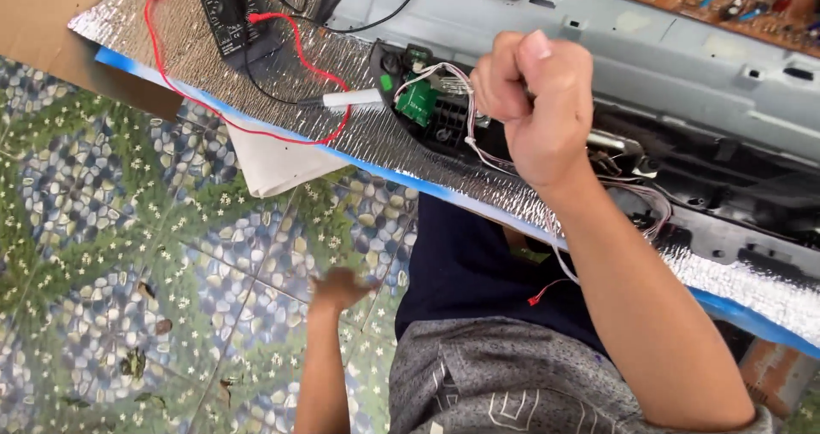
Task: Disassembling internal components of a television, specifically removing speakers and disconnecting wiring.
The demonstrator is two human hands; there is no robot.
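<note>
Between the clenched fingers of the right hand runs a bundle of thin wires, pulled up from a small green board on the black frame. A hard tug could, I judge, snap a wire or tear its plug from the board. Just beside it lies a white probe, whose red lead loops back to a black meter on the silver foil mat; the lead could snag. Left hand hangs open and empty above the pebble-pattern floor.
</note>
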